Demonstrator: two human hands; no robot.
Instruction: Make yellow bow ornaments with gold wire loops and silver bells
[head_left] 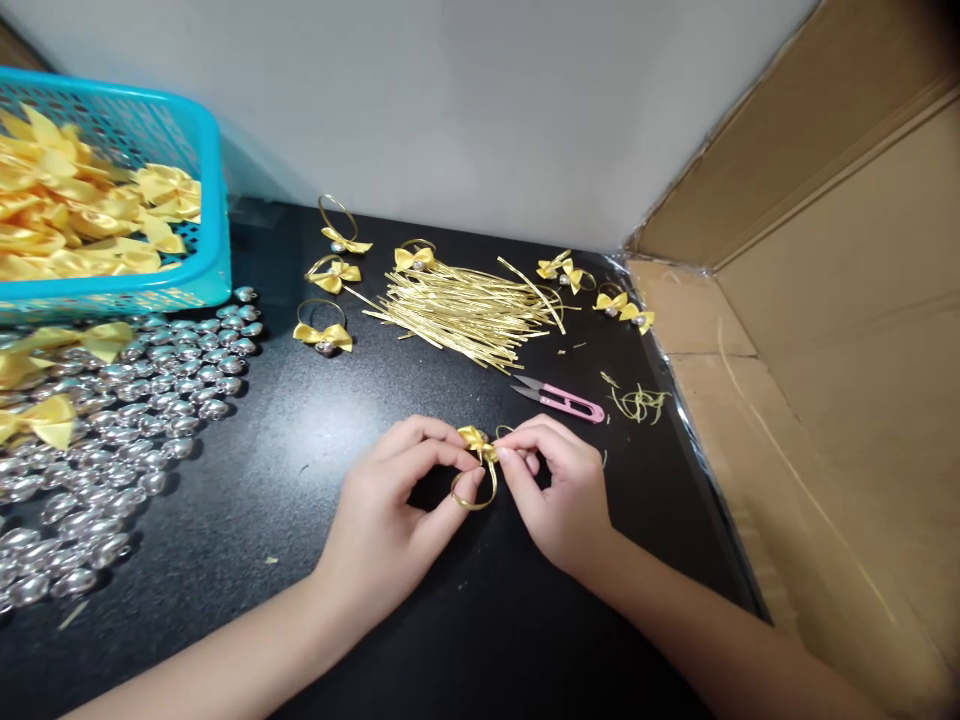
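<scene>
Between my two hands is a small yellow ribbon bow point(477, 438) with a gold ring point(474, 506) hanging from it toward me. My left hand point(409, 500) pinches the bow's left side and the ring, its fingers closed around them. At the bow's right end, my right hand point(559, 485) has thumb and forefinger pressed together on it. A thin gold loop shows behind the right fingers; the fingers partly hide where it joins the bow. Just beyond my right hand lies a pair of pink-handled thread snips point(574, 403), blades pointing left.
A pile of gold twist ties point(469, 310) lies at the back, with several finished-looking bow rings point(324, 338) around it. Gold offcuts point(640, 402) lie at right. Silver heart-shaped beads point(150, 400) spread at left below a blue basket point(214, 200) of yellow bows. Cardboard point(825, 250) walls the right side.
</scene>
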